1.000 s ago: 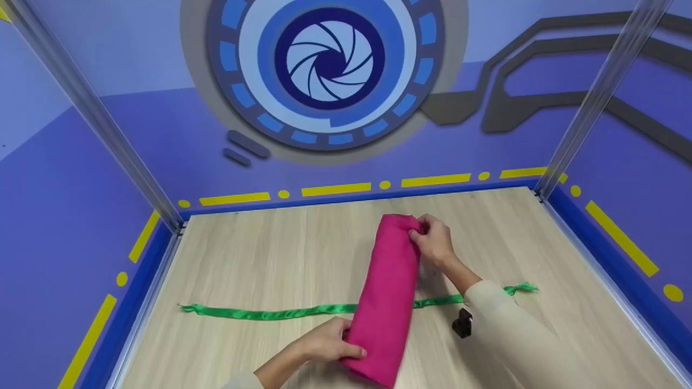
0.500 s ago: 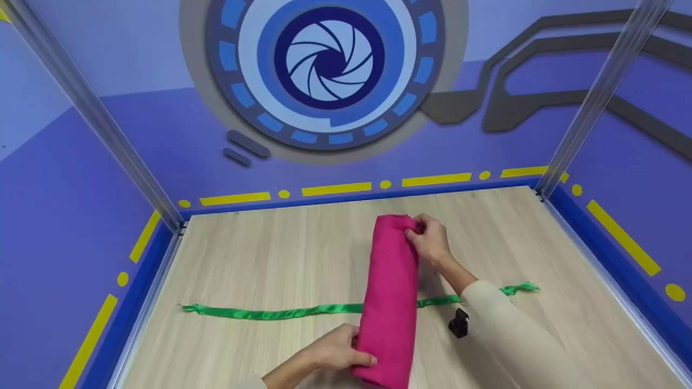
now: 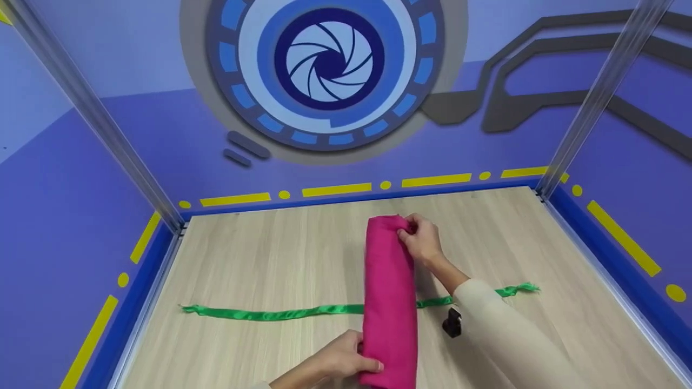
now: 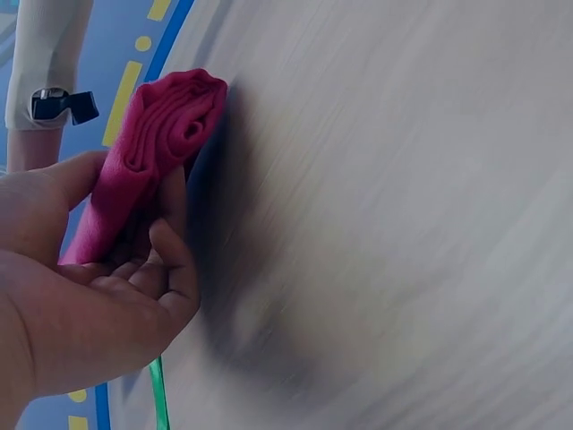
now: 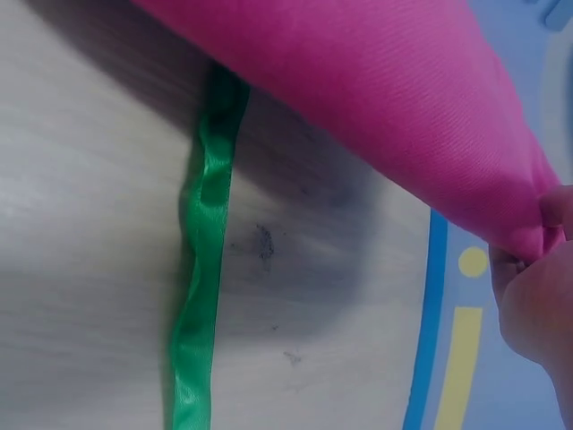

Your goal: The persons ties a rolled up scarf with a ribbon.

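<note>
A rolled magenta cloth point(image 3: 390, 294) lies lengthwise on the wooden table point(image 3: 259, 259), crossing over a green ribbon point(image 3: 270, 312) that runs left to right. My left hand point(image 3: 346, 361) grips the roll's near end, thumb on top; the left wrist view shows the fingers point(image 4: 134, 260) curled round the cloth point(image 4: 152, 143). My right hand point(image 3: 419, 240) pinches the far end of the roll. In the right wrist view the cloth point(image 5: 376, 98) hangs just above the ribbon point(image 5: 204, 260), with fingertips point(image 5: 537, 287) at its end.
A small black clip-like camera mount point(image 3: 451, 324) sits under my right sleeve point(image 3: 503, 329). Blue walls with yellow dashes enclose the table on three sides. Two metal posts point(image 3: 589, 102) rise from the back corners.
Both hands shifted the roll slightly left and swung it straighter, so it now lies nearly perpendicular to the ribbon. The left hand moved right and nearer along the roll's end.
</note>
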Demonstrator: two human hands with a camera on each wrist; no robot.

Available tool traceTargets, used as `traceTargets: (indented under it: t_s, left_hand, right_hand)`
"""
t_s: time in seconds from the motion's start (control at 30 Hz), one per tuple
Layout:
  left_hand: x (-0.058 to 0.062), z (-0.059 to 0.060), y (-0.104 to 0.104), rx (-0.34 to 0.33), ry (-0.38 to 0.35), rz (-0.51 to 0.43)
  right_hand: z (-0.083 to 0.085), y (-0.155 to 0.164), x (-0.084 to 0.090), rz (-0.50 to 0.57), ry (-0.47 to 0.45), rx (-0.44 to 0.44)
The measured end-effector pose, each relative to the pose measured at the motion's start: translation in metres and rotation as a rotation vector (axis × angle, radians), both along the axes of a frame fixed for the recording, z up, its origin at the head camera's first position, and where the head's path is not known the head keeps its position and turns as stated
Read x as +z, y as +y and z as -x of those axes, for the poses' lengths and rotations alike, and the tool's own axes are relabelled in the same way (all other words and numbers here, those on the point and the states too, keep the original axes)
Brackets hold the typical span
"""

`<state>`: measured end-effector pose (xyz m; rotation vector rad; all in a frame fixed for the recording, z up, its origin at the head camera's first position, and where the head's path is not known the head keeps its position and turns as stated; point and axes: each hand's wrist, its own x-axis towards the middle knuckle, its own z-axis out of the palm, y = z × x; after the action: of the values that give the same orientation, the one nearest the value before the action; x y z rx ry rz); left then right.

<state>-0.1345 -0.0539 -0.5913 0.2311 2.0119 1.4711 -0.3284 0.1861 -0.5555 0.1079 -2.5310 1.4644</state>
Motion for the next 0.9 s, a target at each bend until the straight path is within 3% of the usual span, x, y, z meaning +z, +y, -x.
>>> traceTargets:
  t_s: [0.2,0.43,0.53,0.9]
  left_hand:
    - [0.000,-0.004,0.006,0.050,-0.017,-0.007]
    - [0.000,-0.009,0.011,0.097,-0.127,-0.094]
    - [-0.001,-0.008,0.012,0.105,-0.139,-0.106]
    - [-0.004,-0.007,0.012,0.094,-0.082,-0.056]
  right_hand:
    - [0.000,-0.005,-0.002,0.006,0.007,0.002]
    - [0.000,-0.008,-0.011,0.007,0.009,0.000]
    - [-0.001,-0.007,-0.013,0.015,-0.002,0.001]
    - [-0.001,-0.007,-0.018,0.040,-0.050,0.037]
